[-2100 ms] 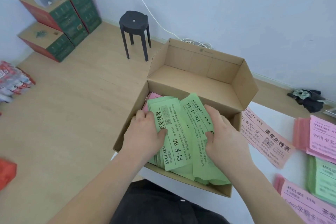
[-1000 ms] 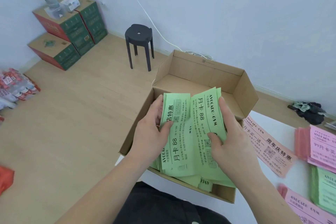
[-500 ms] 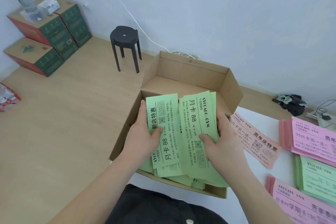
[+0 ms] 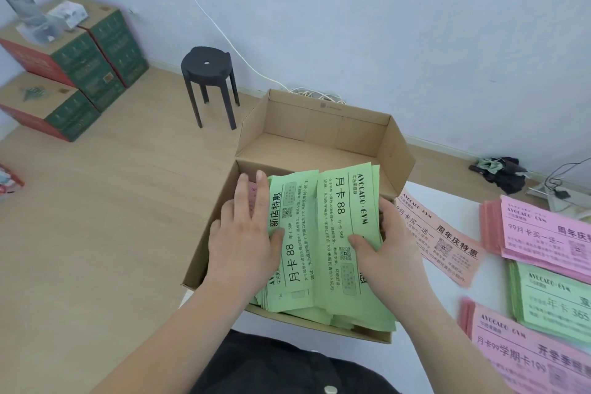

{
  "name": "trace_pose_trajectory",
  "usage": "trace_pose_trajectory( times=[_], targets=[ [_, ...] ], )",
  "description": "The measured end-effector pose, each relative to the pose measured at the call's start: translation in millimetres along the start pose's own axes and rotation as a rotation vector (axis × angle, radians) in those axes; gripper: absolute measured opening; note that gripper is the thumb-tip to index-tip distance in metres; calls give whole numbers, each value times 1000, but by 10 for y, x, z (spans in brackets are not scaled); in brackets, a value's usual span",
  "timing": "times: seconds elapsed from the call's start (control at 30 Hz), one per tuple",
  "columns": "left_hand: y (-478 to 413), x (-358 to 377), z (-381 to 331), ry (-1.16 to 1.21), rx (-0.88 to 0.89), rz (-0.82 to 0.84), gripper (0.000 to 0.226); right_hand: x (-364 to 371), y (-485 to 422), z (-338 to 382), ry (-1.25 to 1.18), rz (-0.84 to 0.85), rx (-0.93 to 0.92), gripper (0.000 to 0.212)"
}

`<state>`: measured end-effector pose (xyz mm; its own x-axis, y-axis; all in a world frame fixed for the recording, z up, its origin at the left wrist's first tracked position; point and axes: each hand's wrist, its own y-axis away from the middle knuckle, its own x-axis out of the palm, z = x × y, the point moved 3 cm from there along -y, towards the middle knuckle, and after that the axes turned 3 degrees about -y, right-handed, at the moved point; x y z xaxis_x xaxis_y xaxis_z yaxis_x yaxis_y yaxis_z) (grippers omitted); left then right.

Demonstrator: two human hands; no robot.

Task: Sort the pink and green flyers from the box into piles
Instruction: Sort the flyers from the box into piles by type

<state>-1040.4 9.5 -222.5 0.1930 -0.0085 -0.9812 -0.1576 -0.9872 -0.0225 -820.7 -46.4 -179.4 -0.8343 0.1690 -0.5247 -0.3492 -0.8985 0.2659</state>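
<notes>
Since a couple of seconds back the green flyers (image 4: 332,233) have been coming up from flat in the box (image 4: 316,128), and over the last half second they are barely shifting. Both hands are holding them over the box's near half as a loose fan of two bunches. Their long axis is running away from the person, near ends pointing down into the box and far ends reaching about level with the fold where the lid begins. The print is running lengthwise, so it is reading sideways.

The left hand (image 4: 243,243) is sitting at the fan's left edge, fingers almost straight alongside it and thumb lying across the face of the left bunch. The right hand (image 4: 390,253) is gripping the right bunch, thumb on the front and fingers curling round its right edge. The bundle is lying between the two hands.

A pink flyer (image 4: 252,198) is peeking out behind the left fingers. On the white table (image 4: 447,201), to the right of the box, a single pink sheet (image 4: 444,243) is lying beside it, with a far pink pile (image 4: 543,233), a green pile (image 4: 550,297) and a near pink pile (image 4: 518,355) beyond.
</notes>
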Motion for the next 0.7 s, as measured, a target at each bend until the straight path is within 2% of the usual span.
trace_pose_trajectory(
  times=[0.17, 0.27, 0.4, 0.5, 0.6, 0.7],
  targets=[
    [-15, -35, -57, -71, 24, 13, 94, 38, -38, 8, 25, 11, -18, 60],
    [-30, 64, -19, 210, 55, 32, 70, 60, -59, 7, 19, 35, -7, 61],
    [-116, 113, 130, 544, -220, 150, 80, 38, -60, -35, 72, 31, -14, 65],
    [-142, 74, 161, 781, -456, 236, 63, 38, -52, -78, 118, 33, -15, 68],
    [-158, 33, 103, 826, -444, 329, 33, 97, -26, -71, 232, 48, -53, 72],
    [-159, -21, 9, 790, -373, 395, 34, 146, -6, -69, 311, 49, -85, 73]
  ],
)
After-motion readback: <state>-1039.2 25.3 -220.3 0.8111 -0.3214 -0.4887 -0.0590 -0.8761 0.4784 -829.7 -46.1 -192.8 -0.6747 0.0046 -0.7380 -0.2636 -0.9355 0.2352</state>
